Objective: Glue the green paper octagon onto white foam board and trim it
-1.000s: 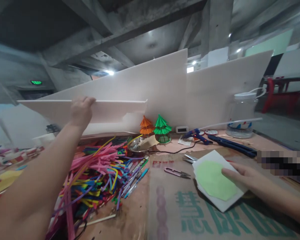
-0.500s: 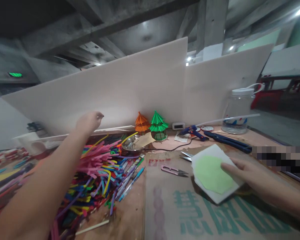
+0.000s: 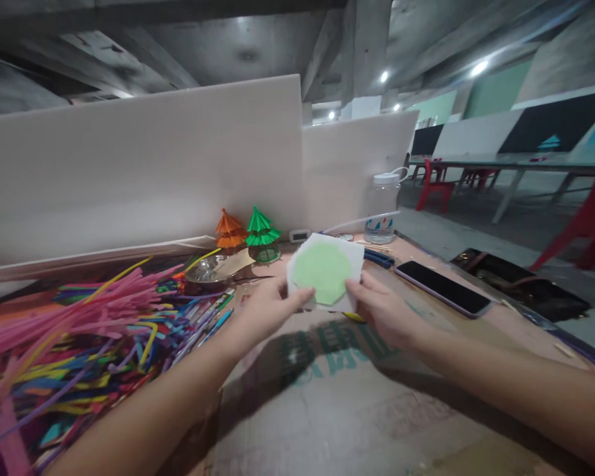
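We see the left hand (image 3: 270, 305) and the right hand (image 3: 383, 309) clamped on opposite edges of a white sheet (image 3: 357, 259) — a pale green many-sided piece (image 3: 322, 271) against its near face — above the printed cardboard (image 3: 327, 410) (coloured strips (image 3: 129, 297) heaped to our left), with a phone (image 3: 443, 287) near the right hand.

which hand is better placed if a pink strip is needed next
Probably the left hand: the pink strips lie on its side, while the right hand would have to cross the left arm. Both hold the green paper, so the right would likely need to support it alone.
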`<state>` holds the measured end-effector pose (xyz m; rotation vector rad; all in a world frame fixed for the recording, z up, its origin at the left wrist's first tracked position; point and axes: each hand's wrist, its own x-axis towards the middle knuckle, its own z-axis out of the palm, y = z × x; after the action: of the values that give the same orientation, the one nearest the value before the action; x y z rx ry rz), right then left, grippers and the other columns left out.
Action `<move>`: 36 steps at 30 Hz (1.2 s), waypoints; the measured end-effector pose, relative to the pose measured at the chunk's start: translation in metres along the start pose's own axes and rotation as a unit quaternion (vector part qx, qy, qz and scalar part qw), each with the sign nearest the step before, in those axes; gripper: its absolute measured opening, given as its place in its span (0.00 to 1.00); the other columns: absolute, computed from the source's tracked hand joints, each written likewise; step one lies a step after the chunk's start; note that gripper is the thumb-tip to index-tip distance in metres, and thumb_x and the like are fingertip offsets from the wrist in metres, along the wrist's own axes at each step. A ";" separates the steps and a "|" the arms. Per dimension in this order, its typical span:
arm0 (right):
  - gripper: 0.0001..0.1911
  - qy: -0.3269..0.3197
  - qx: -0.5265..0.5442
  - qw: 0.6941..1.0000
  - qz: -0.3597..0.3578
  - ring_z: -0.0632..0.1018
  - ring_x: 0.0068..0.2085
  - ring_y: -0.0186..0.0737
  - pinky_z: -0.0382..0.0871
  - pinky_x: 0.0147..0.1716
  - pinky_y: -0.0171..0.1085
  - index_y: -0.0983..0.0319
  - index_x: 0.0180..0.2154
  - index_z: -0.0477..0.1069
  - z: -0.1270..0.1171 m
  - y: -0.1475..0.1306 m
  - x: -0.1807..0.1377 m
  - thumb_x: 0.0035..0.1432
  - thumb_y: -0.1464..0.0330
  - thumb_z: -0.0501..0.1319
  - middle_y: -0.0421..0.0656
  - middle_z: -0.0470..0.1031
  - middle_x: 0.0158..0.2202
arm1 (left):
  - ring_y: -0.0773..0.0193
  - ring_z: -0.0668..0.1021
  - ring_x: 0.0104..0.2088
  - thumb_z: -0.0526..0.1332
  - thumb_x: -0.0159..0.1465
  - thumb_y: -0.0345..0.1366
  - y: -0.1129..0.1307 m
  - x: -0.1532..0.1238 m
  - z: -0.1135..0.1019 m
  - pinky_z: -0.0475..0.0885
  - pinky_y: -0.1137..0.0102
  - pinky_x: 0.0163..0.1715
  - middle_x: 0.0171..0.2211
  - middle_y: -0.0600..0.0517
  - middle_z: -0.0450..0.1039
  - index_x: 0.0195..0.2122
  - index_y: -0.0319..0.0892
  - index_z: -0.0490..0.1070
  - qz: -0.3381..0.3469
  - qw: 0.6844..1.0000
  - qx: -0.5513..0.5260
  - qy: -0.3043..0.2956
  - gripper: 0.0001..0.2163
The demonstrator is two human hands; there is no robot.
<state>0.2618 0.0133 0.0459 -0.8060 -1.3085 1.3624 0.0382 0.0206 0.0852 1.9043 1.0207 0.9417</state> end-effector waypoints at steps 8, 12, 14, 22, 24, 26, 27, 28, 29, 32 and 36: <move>0.19 -0.098 -0.281 0.949 -0.104 0.80 0.43 0.44 0.74 0.45 0.43 0.61 0.44 0.73 -0.016 -0.014 0.029 0.61 0.52 0.62 0.48 0.80 0.43 | 0.63 0.78 0.31 0.68 0.60 0.56 -0.004 -0.007 -0.053 0.78 0.72 0.24 0.40 0.51 0.75 0.49 0.44 0.72 0.019 0.979 -0.086 0.184 0.24; 0.12 -0.023 -0.428 0.898 -0.096 0.78 0.39 0.44 0.72 0.41 0.42 0.59 0.43 0.77 -0.036 -0.014 0.050 0.58 0.62 0.67 0.45 0.80 0.38 | 0.64 0.76 0.28 0.65 0.63 0.55 -0.015 -0.017 -0.067 0.74 0.74 0.18 0.37 0.52 0.73 0.50 0.46 0.70 0.011 0.990 -0.015 0.142 0.22; 0.12 -0.023 -0.449 0.888 -0.096 0.79 0.39 0.44 0.71 0.40 0.41 0.58 0.44 0.77 -0.037 -0.012 0.051 0.60 0.61 0.65 0.45 0.80 0.38 | 0.64 0.75 0.26 0.64 0.64 0.54 -0.020 -0.022 -0.065 0.73 0.74 0.17 0.34 0.53 0.71 0.50 0.46 0.70 0.011 0.994 0.016 0.109 0.21; 0.23 -0.124 -0.218 0.968 0.007 0.75 0.25 0.35 0.69 0.24 0.35 0.61 0.42 0.74 0.009 0.003 0.012 0.58 0.48 0.64 0.40 0.75 0.27 | 0.58 0.80 0.36 0.63 0.67 0.50 -0.021 -0.028 -0.050 0.76 0.70 0.27 0.45 0.48 0.78 0.54 0.49 0.74 0.045 0.993 0.103 0.043 0.18; 0.19 -0.106 -0.219 0.970 0.018 0.74 0.22 0.33 0.67 0.22 0.33 0.61 0.35 0.72 0.018 0.006 0.002 0.60 0.51 0.64 0.37 0.72 0.22 | 0.53 0.81 0.44 0.65 0.65 0.50 -0.022 -0.027 -0.045 0.78 0.68 0.34 0.51 0.46 0.77 0.54 0.48 0.73 0.045 0.995 0.069 0.051 0.19; 0.18 -0.084 -0.194 0.977 0.024 0.74 0.21 0.33 0.67 0.21 0.33 0.60 0.34 0.70 0.024 0.006 -0.004 0.61 0.52 0.64 0.36 0.71 0.21 | 0.51 0.82 0.47 0.68 0.62 0.51 -0.026 -0.025 -0.040 0.80 0.64 0.39 0.53 0.45 0.77 0.57 0.48 0.71 0.031 0.997 0.006 0.067 0.24; 0.18 -0.076 -0.174 0.981 0.023 0.74 0.21 0.33 0.68 0.21 0.33 0.60 0.35 0.70 0.025 0.005 -0.006 0.60 0.51 0.64 0.36 0.72 0.22 | 0.51 0.82 0.46 0.69 0.60 0.52 -0.028 -0.023 -0.039 0.80 0.63 0.40 0.51 0.44 0.78 0.57 0.47 0.70 0.020 0.997 -0.024 0.065 0.26; 0.19 -0.073 -0.158 0.985 0.019 0.75 0.21 0.33 0.69 0.21 0.33 0.60 0.36 0.70 0.025 0.004 -0.006 0.60 0.50 0.65 0.36 0.72 0.23 | 0.50 0.83 0.45 0.71 0.58 0.52 -0.030 -0.022 -0.038 0.80 0.62 0.40 0.49 0.45 0.80 0.55 0.47 0.72 0.004 0.998 -0.044 0.050 0.27; 0.20 -0.075 -0.150 0.986 0.012 0.75 0.22 0.33 0.70 0.22 0.33 0.60 0.36 0.70 0.024 0.003 -0.005 0.59 0.50 0.65 0.36 0.72 0.24 | 0.49 0.83 0.44 0.72 0.57 0.52 -0.031 -0.021 -0.039 0.81 0.61 0.40 0.46 0.45 0.81 0.52 0.46 0.74 -0.010 0.998 -0.052 0.031 0.25; 0.21 -0.084 -0.164 0.983 -0.020 0.76 0.27 0.34 0.74 0.28 0.35 0.61 0.38 0.71 0.014 0.003 0.004 0.62 0.49 0.61 0.40 0.76 0.29 | 0.47 0.83 0.42 0.73 0.54 0.54 -0.031 -0.019 -0.052 0.81 0.58 0.39 0.40 0.46 0.83 0.42 0.45 0.79 -0.032 0.998 -0.033 0.034 0.21; 0.17 -0.049 -0.290 0.953 -0.069 0.79 0.38 0.41 0.76 0.39 0.42 0.59 0.48 0.74 -0.005 0.009 0.022 0.64 0.56 0.63 0.47 0.80 0.41 | 0.47 0.82 0.46 0.72 0.55 0.56 -0.019 -0.020 -0.082 0.82 0.60 0.41 0.44 0.47 0.83 0.47 0.46 0.79 0.004 0.986 -0.039 0.163 0.25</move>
<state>0.2595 0.0372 0.0400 -1.0209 -1.8476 0.9162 -0.0460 0.0327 0.0990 1.7246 1.1436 1.3086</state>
